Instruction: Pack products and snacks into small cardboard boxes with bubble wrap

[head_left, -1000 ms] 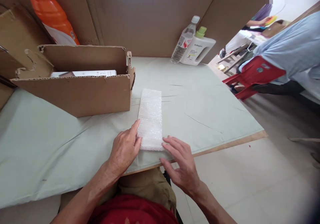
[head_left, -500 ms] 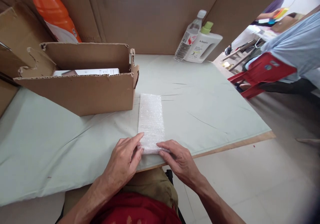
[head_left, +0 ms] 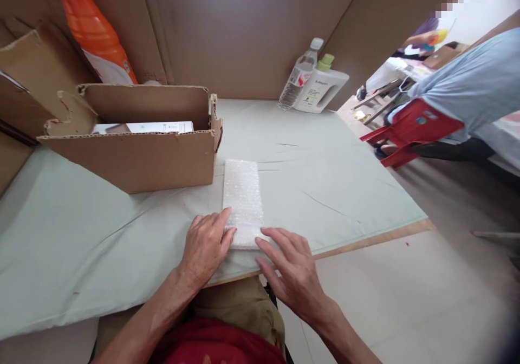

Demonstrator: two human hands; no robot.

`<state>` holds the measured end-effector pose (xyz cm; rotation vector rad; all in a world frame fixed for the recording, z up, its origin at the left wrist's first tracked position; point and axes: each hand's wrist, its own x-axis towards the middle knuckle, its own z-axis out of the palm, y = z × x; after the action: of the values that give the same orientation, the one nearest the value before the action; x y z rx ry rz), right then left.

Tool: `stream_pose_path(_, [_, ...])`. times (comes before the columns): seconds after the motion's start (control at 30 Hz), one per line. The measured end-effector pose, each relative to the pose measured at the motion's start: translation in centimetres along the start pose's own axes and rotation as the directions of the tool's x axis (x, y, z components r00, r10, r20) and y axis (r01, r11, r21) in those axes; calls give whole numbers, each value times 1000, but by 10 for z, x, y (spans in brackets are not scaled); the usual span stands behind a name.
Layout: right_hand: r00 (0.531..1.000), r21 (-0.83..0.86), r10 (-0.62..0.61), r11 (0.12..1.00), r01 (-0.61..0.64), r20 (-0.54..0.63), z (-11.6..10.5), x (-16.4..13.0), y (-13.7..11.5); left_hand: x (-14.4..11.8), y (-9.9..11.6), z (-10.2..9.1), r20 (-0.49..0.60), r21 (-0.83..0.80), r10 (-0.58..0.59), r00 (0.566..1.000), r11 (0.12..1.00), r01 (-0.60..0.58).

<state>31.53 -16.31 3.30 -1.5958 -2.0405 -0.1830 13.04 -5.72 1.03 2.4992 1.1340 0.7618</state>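
Note:
A flat rectangular packet in clear bubble wrap (head_left: 244, 193) lies lengthwise on the cloth-covered table, close to the front edge. What is inside the wrap cannot be made out. My left hand (head_left: 207, 242) holds the packet's lower left side, its thumb and forefinger on the wrap and the other fingers partly hidden. At the lower right corner, my right hand (head_left: 290, 264) is open: its fingers are spread, with the fingertips at the wrap's edge and the thumb apart, below the packet.
An open cardboard box (head_left: 170, 161) with a white box (head_left: 162, 127) inside stands at left. Behind it leans an orange bottle (head_left: 95, 33). A water bottle (head_left: 298, 79) and a white jug (head_left: 320, 90) stand at the back. A person sits on a red chair (head_left: 426, 123) at right.
My right hand has loosened from the packet's near edge, its thumb dropping away and its fingers spreading. My left thumb has shifted slightly up the packet's side. The view has tilted slightly.

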Motion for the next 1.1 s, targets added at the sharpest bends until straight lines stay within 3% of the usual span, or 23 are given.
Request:
stream_pose_path(0.13, [995,74,-40,997,34,90,11,5,6,-11,-1,-9,-103,-63,11,995,998,-17])
stream_pose_path(0.27, [976,308,19,948,-86,215,10,7,6,-38,0,-26,-1,-260,34,999,965,-33])
stream_pose_path(0.37, [955,387,42,908,-158,292,2,3,3,-47,2,-29,18,-252,-4,1000,968,9])
stream_pose_path(0.53, [993,150,44,987,-60,108,1,-2,-2,-30,-5,-17,-40,-48,-9,999,999,7])
stream_pose_path(0.67, [987,105,-11,994,-6,160,10,1,-2,-28,-7,-20,-81,-88,38,996,995,-46])
stream_pose_path(0.83, [974,299,44,948,-110,221,5,9,-5,-44,-1,-31,23,-263,31,999,964,-24])
stream_pose_path(1.0, [994,104,35,994,-46,108,1,9,-10,-32,-8,-20,-42,-110,-18,999,994,13])
stream_pose_path(1.1, [984,93,-29,996,12,179,12,15,-10,-22,-17,-19,-90,-39,-55,994,998,52])
